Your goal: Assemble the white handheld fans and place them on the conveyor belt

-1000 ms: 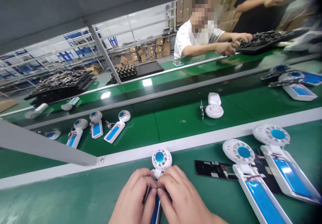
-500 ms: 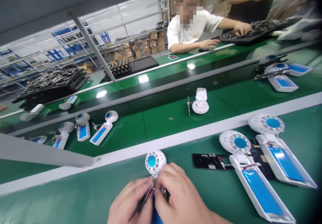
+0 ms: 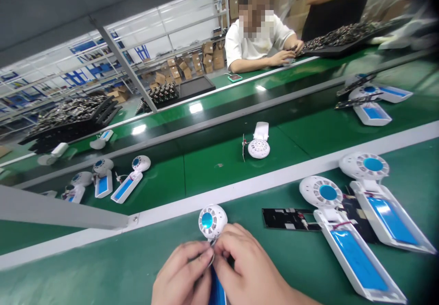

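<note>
An opened handheld fan (image 3: 212,221), with a round white head and a blue disc at its centre, lies on the bench before me. Its handle, where a blue strip (image 3: 216,291) shows, is mostly covered by my hands. My left hand (image 3: 185,273) is closed just below the head, thumb and fingertips pinching what looks like a thin pale wire (image 3: 213,255). My right hand (image 3: 245,266) curls in from the other side, fingers bent together at the fan's neck; whatever they pinch is hidden. Both hands' fingertips nearly meet.
Two more opened fans (image 3: 358,264) lie at right, a black circuit board (image 3: 286,218) wired to the nearer one. Beyond a white rail (image 3: 236,187), several fans sit on the green conveyor (image 3: 206,163). A co-worker (image 3: 257,44) sits across, near trays of dark parts (image 3: 343,40).
Fans on the conveyor have shifted left. My fingers have shifted slightly at the fan's neck, and the thin edge between them is less visible. The co-worker's hand has left the tray.
</note>
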`<state>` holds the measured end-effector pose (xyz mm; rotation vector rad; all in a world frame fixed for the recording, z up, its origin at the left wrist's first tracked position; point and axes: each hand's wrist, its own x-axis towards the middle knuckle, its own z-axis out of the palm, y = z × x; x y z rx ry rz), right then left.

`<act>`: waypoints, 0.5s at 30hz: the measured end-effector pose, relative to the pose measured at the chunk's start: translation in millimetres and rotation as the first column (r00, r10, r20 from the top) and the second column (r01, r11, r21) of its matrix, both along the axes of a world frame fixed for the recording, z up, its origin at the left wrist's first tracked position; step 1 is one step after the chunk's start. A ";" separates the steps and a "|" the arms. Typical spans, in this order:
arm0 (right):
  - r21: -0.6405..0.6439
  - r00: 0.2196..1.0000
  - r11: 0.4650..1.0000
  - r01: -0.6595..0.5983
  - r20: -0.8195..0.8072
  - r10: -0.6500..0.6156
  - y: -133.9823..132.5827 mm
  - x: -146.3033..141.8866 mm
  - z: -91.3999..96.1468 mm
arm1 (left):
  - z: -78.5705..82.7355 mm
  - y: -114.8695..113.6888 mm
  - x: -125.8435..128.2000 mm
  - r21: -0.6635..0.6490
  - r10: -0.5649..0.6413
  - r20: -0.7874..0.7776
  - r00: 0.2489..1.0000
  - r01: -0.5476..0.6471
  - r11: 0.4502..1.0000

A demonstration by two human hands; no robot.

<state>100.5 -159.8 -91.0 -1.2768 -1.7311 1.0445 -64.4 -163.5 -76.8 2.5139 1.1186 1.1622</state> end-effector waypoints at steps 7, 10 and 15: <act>-0.043 0.999 0.999 0.018 0.035 -0.017 2.3 -1.9 4.7 | -2.7 -1.7 1.9 -0.129 0.062 0.141 0.988 -0.044 0.991; -0.037 0.999 0.999 0.019 0.040 -0.018 2.0 -2.5 6.2 | -6.2 -4.9 1.8 -0.206 0.117 0.195 0.974 -0.075 0.976; -0.032 0.996 0.999 0.022 0.084 -0.020 -3.0 -5.0 10.1 | -3.0 -9.7 2.9 -0.167 0.106 0.252 0.962 -0.064 0.984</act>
